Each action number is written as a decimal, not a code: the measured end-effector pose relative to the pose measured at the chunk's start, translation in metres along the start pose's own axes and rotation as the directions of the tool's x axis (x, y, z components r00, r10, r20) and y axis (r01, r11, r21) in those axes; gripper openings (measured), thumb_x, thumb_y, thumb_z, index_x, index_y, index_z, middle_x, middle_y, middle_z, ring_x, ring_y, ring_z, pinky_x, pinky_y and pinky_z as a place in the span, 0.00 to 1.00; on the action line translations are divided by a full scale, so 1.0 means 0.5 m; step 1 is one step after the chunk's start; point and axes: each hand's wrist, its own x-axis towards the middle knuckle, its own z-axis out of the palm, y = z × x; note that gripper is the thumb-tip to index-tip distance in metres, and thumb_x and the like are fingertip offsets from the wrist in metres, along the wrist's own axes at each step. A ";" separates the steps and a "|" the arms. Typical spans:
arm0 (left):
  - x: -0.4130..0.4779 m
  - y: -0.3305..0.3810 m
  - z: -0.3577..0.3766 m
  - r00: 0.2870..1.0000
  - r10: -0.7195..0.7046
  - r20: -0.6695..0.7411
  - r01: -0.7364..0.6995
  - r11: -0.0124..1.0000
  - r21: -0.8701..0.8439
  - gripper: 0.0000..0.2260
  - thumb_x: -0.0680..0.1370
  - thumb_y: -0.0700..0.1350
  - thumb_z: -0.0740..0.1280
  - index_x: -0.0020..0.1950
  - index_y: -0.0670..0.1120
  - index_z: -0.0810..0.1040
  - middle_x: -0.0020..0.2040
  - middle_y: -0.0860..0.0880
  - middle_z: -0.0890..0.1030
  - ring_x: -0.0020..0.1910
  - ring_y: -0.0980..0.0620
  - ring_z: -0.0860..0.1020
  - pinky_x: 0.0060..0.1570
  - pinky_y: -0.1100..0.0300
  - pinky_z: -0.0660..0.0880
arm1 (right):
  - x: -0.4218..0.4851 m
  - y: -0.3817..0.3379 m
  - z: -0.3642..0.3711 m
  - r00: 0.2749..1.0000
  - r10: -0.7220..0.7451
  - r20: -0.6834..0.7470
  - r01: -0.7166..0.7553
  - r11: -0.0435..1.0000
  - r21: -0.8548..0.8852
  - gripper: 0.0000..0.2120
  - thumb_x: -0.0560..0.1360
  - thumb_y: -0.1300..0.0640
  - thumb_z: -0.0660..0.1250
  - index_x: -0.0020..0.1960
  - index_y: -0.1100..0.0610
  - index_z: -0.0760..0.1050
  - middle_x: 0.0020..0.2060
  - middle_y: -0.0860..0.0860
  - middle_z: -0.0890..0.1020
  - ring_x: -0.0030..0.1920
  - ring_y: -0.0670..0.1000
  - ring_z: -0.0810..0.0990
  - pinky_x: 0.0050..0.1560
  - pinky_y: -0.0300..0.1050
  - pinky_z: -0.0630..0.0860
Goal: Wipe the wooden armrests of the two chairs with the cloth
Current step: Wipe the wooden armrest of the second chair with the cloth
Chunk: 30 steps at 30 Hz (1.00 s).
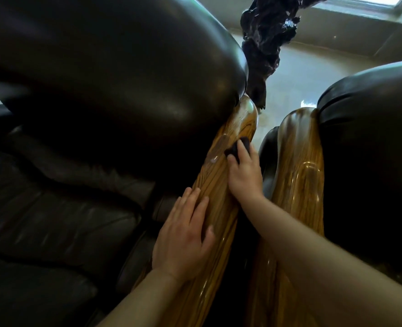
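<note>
Two glossy wooden armrests run side by side up the middle of the view: the left chair's armrest (221, 185) and the right chair's armrest (296, 166). My right hand (243, 171) presses a small dark cloth (307, 147) against the left armrest about halfway up; only the cloth's front edge shows beyond my fingers. A damp smear lies just left of the cloth. My left hand (186, 234) rests flat on the same armrest lower down, fingers spread, holding nothing.
Dark leather backrest (105, 67) and seat cushion (49, 220) of the left chair fill the left side. The right chair's dark leather (370, 119) rises on the right. A dark gnarled wooden sculpture (263, 48) stands behind, on a pale floor below a window.
</note>
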 end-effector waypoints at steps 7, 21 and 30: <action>0.001 0.000 -0.004 1.000 0.005 0.001 -0.005 1.000 -0.014 0.25 0.79 0.54 0.56 0.76 0.49 0.64 0.79 0.49 0.60 0.79 0.55 0.51 0.75 0.55 0.51 | 0.068 -0.008 -0.015 0.988 -0.152 -0.003 0.151 0.988 -0.040 0.20 0.83 0.52 0.60 0.75 0.49 0.69 0.79 0.50 0.61 0.78 0.54 0.57 0.77 0.53 0.56; 0.003 0.001 -0.009 1.000 -0.001 0.018 0.002 0.999 -0.042 0.25 0.79 0.53 0.57 0.76 0.48 0.65 0.79 0.50 0.61 0.79 0.55 0.52 0.75 0.55 0.54 | 0.117 -0.013 -0.049 0.845 -0.466 0.263 0.527 0.807 -0.266 0.18 0.82 0.55 0.61 0.71 0.48 0.74 0.76 0.47 0.67 0.79 0.54 0.56 0.78 0.55 0.53; 0.004 -0.001 -0.009 1.000 0.009 0.024 -0.008 0.999 -0.031 0.25 0.79 0.52 0.56 0.75 0.47 0.66 0.78 0.48 0.62 0.79 0.54 0.53 0.75 0.54 0.54 | 0.061 -0.007 -0.066 0.856 -0.434 0.282 0.506 0.815 -0.281 0.17 0.83 0.58 0.60 0.71 0.51 0.74 0.76 0.46 0.67 0.80 0.51 0.54 0.78 0.54 0.53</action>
